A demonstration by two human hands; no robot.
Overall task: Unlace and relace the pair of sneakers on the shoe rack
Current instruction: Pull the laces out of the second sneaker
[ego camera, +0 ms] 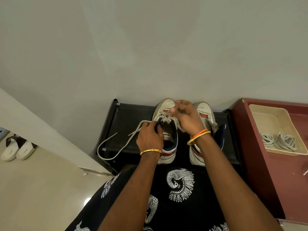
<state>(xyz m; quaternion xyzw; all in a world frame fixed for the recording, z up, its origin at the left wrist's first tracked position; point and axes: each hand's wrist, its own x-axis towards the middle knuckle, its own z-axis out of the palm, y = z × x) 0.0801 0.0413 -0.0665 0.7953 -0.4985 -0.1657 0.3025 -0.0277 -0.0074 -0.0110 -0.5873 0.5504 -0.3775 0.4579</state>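
On top of the black shoe rack (130,117), by the wall, stand our two sneakers; we work the left sneaker (166,130). Our left hand (149,137) grips its navy collar, while our right hand (185,115) pinches the grey lace (116,144) above the eyelets. We should probably pull gently, steadying the shoe.

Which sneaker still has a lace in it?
The left sneaker, the one both hands work on: a grey lace runs from its eyelets and trails off the rack. The right sneaker shows none; loose laces lie in the tray.
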